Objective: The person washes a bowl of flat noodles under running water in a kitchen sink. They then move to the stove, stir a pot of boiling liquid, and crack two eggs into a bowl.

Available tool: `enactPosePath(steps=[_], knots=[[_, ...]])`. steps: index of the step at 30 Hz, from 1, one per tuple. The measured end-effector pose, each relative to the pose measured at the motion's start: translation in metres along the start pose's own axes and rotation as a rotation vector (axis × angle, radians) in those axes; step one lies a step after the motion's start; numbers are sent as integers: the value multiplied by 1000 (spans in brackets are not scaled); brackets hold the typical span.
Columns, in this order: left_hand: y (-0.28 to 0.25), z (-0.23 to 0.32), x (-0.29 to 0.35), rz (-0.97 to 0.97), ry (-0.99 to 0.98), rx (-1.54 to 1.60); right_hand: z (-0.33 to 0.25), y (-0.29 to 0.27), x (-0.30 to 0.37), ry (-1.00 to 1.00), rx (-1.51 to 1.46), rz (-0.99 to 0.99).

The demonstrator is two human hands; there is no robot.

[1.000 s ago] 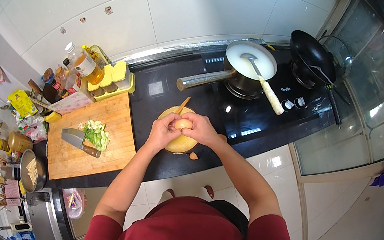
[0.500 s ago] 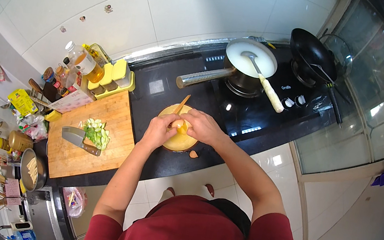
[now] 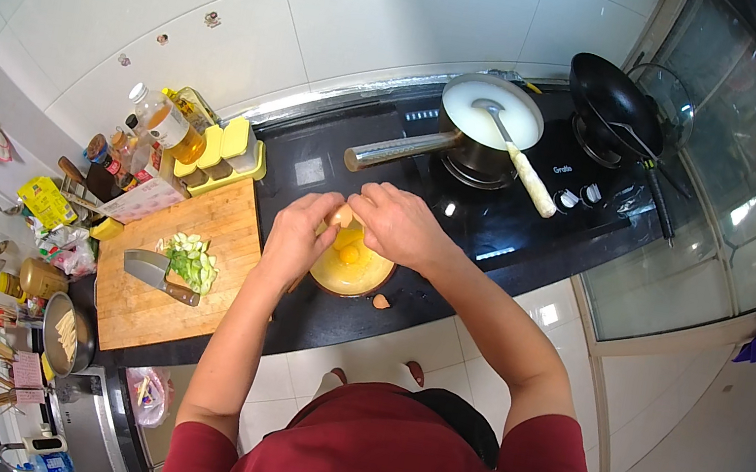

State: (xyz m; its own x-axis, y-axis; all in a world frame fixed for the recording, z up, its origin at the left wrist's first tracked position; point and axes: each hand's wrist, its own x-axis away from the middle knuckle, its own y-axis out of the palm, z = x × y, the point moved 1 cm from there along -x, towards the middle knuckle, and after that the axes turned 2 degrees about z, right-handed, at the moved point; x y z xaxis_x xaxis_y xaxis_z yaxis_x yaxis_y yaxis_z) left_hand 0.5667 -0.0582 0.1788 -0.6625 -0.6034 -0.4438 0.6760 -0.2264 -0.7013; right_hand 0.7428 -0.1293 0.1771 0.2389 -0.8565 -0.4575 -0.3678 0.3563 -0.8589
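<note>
A cracked eggshell (image 3: 341, 216) is held up over the far side of a round bowl (image 3: 380, 283). My left hand (image 3: 300, 231) pinches the shell from the left. Close against it, the curled fingers of my right hand (image 3: 397, 224) grip the shell from the other side, and they hide part of it. Down in the bowl lies egg with a rounded yolk (image 3: 349, 254). Another piece of brown eggshell (image 3: 381, 303) rests on the dark counter beside the bowl's near right edge.
Left of the bowl, a wooden cutting board (image 3: 134, 320) carries a knife (image 3: 154, 273) and chopped green vegetables (image 3: 191, 263). A pot of whitish liquid (image 3: 467, 101) with a ladle (image 3: 530, 176) stands on the cooktop, its handle pointing left. Farther right is a black wok (image 3: 611, 100).
Both hands have lifted away from the bowl, bringing the eggshell upward. The yolk now shows in the bowl, where the hands covered it before.
</note>
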Motion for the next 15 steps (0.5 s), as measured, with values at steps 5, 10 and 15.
enactPosePath(steps=[5,10,15], knots=[[-13,18,-6,94,-48,41,-11,-21,-3,15,-6,223],[39,-25,19,-50,-88,-21,11,50,40,293,-47,-30],[44,-22,31,28,-156,63,-1,58,56,355,-176,170]])
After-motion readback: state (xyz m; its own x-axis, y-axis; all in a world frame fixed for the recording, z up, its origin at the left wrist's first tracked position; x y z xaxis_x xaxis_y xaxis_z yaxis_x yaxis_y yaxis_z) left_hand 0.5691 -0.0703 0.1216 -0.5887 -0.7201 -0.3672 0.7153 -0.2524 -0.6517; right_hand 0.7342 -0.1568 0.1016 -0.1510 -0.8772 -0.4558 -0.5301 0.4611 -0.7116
